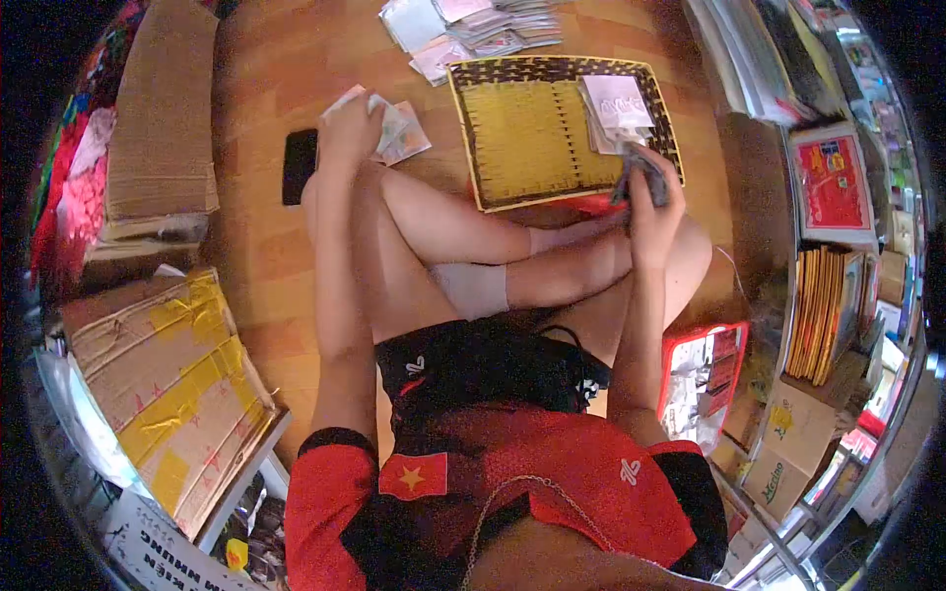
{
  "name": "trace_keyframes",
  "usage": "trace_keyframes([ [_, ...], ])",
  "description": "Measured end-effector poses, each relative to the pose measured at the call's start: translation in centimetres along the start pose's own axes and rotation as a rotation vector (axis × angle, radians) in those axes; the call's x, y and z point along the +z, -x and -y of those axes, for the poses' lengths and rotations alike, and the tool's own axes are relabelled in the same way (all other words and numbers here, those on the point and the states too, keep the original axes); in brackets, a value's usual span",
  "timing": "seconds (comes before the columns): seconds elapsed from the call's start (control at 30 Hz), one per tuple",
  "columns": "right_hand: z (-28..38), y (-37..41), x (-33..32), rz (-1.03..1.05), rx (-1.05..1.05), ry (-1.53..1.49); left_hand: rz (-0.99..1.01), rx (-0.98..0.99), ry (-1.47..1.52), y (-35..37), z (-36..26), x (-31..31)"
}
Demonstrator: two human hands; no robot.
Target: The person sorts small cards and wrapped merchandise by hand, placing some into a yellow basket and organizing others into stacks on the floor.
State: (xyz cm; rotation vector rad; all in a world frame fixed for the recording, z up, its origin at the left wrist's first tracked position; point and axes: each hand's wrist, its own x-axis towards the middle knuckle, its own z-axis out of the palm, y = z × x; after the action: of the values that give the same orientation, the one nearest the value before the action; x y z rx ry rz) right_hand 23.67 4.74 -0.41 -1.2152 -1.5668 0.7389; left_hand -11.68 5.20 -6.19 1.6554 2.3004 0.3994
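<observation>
My right hand [658,202] is closed on a crumpled dark grey cloth [642,177] at the right front corner of a yellow and brown woven basket [522,133]. Inside the basket, just beyond that hand, lie packets with a pale printed top [616,101]. On the left, my left hand [352,128] rests over colourful flat packets [402,133] on the wooden floor; its fingertips are hidden, so its hold is unclear. A black phone [301,167] lies just left of that hand.
More packets [473,28] are piled beyond the basket. Cardboard boxes [163,118] stand at the left, one patched with yellow tape [177,394]. Shelves with orange-edged booklets [820,313] line the right side. A red-framed tray [702,379] sits near my right knee.
</observation>
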Motion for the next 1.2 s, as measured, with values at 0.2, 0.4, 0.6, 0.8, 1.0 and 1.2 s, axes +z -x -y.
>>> trace_keyframes([
  [0.2, -3.1, 1.8, -4.5, -0.213, 0.127, -0.011, -0.259, 0.524, 0.47, 1.3, -13.5, -2.8],
  [0.4, -5.4, 3.2, -5.5, -0.188, 0.07, -0.017, -0.14, 0.896, 0.033, -0.5, -24.0, 5.6],
  [0.6, -5.5, 3.0, -5.1, -0.149, 0.052, -0.168, 0.192, 0.761, -0.289, -1.1, -25.3, 6.9],
  [0.8, -5.9, 2.9, -4.6, -0.147, 0.007, -0.143, 0.147, 0.889, -0.254, 1.1, -21.2, 5.0],
  [1.0, -5.4, 3.2, -4.4, -0.15, -0.03, -0.08, 0.093, 0.883, -0.154, 2.2, -15.2, 2.5],
  [1.2, -4.6, 2.1, -4.1, -0.147, 0.011, -0.172, 0.236, 0.629, -0.031, 4.9, -14.2, 2.0],
])
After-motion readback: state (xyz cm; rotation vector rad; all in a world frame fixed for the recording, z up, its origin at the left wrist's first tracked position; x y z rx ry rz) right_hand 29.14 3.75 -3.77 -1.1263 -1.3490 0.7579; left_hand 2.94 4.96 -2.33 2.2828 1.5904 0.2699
